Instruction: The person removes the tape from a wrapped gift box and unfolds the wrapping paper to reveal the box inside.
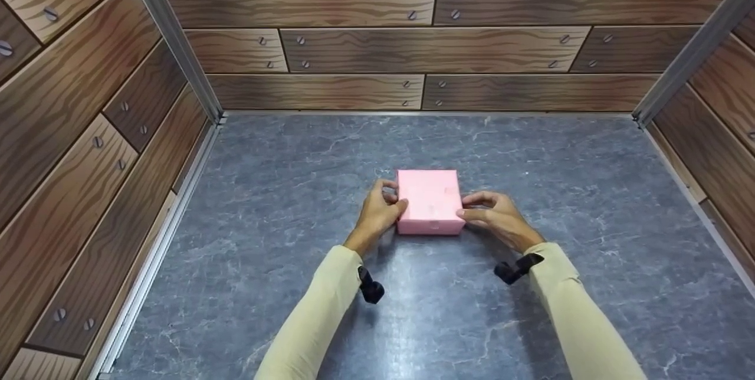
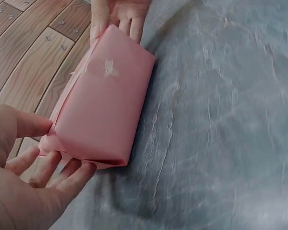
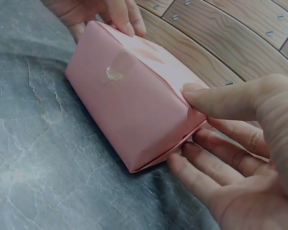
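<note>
A pink paper-wrapped box [image 1: 429, 197] sits on the grey marbled surface, its near side facing me. A bit of clear tape [image 2: 110, 68] shows on that side, and the paper folds at both ends stand slightly loose. At the box's left end, my left hand [image 1: 376, 213] grips it, thumb at the top edge and fingers against the end. My right hand [image 1: 500, 219] holds the opposite end the same way, its thumb [image 3: 225, 99] on the top edge and fingertips along the folded paper. The underside of the box is hidden.
Wood-plank-patterned walls [image 1: 354, 49] enclose the surface [image 1: 283, 203] at the back, left and right. Metal corner posts [image 1: 177, 38] stand at the back corners. Each sleeved wrist carries a small black camera mount [image 1: 370, 287].
</note>
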A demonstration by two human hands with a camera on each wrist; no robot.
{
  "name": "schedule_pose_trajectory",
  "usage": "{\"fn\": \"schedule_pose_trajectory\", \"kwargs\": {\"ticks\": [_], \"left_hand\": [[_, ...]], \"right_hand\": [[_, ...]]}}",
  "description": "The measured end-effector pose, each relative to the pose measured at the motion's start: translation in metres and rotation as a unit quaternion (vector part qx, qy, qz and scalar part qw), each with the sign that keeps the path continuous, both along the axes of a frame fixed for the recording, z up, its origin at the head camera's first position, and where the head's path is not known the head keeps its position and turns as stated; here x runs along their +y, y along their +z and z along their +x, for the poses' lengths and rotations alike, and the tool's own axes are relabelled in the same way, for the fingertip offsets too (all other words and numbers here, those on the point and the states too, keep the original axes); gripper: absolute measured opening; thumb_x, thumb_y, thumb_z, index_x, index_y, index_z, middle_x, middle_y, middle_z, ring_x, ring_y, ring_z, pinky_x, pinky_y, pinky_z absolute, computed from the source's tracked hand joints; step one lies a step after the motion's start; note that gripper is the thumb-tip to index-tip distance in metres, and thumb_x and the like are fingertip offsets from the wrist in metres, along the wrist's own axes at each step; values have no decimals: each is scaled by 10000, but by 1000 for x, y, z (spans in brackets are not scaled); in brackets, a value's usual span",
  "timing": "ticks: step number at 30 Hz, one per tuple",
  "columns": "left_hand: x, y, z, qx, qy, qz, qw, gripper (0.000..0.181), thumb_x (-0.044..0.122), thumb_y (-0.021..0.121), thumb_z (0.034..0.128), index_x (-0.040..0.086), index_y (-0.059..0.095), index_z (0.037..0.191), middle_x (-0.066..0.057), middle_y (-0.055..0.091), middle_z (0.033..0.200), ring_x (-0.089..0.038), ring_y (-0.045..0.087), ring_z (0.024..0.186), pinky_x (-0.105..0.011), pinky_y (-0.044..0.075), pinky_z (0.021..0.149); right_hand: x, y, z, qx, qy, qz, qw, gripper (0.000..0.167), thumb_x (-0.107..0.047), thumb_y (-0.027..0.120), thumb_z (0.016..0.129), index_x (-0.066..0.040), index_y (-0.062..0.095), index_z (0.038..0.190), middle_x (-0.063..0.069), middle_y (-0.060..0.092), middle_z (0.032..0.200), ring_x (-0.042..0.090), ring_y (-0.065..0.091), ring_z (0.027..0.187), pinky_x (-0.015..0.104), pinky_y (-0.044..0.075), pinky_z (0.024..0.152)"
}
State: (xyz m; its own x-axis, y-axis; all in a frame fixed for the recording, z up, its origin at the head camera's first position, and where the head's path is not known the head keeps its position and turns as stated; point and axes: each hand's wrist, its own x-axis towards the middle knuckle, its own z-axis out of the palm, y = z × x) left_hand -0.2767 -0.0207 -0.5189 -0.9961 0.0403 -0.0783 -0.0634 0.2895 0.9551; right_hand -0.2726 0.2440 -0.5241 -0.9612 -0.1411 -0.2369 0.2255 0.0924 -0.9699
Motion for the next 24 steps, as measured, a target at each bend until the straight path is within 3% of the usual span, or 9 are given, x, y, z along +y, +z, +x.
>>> {"fn": "schedule_pose_trajectory", "kwargs": {"ticks": [4, 8, 12, 15, 20, 24], "left_hand": [[-8, 5, 0, 320, -264, -641, 9971, 300, 127, 718, 902, 56, 605, 1170, -102, 633, 954, -177, 585, 810, -296, 497, 684], [-12, 13, 0, 825, -299, -1617, 9829, 313, 209, 722, 927, 60, 640, 1189, -147, 639, 1078, -245, 606, 954, -389, 513, 810], [-10, 17, 0, 1760, -594, -2324, 9547, 315, 199, 695, 955, 46, 653, 1227, -152, 625, 1212, -304, 605, 1114, -453, 510, 940], [-6, 15, 0, 2385, -1073, -2604, 9294, 289, 170, 683, 960, 42, 670, 1218, -145, 621, 1279, -317, 588, 1198, -448, 488, 1024], [0, 12, -1, 2689, -1846, -2999, 8965, 290, 178, 646, 994, 34, 680, 1244, -147, 577, 1403, -319, 517, 1325, -420, 393, 1142], [3, 11, -1, 2629, -2036, -3323, 8826, 343, 207, 616, 1020, 30, 655, 1312, -126, 551, 1457, -311, 455, 1401, -404, 323, 1190]], "right_hand": [[0, 7, 0, 66, 85, 549, 9984, 500, -150, 825, 853, 103, 615, 1229, 188, 576, 1274, 120, 649, 977, 272, 575, 874], [-2, 15, -4, 520, -77, 1234, 9910, 412, -168, 781, 895, 99, 656, 1182, 187, 644, 1178, 112, 647, 915, 309, 586, 849], [-10, 20, -8, 1327, -394, 2072, 9685, 278, -139, 733, 915, 79, 710, 1087, 185, 692, 1049, 164, 633, 848, 250, 546, 747], [-21, 20, -10, 1917, -535, 2543, 9464, 215, -103, 731, 891, 66, 739, 1022, 180, 723, 956, 211, 652, 810, 228, 511, 708], [-39, 18, -12, 2468, -777, 3054, 9164, 177, -110, 755, 860, 39, 768, 955, 146, 737, 850, 236, 663, 748, 277, 512, 674], [-49, 18, -12, 2703, -1006, 3403, 8950, 166, -165, 796, 843, -2, 781, 875, 111, 729, 794, 265, 665, 741, 380, 518, 686]]}}
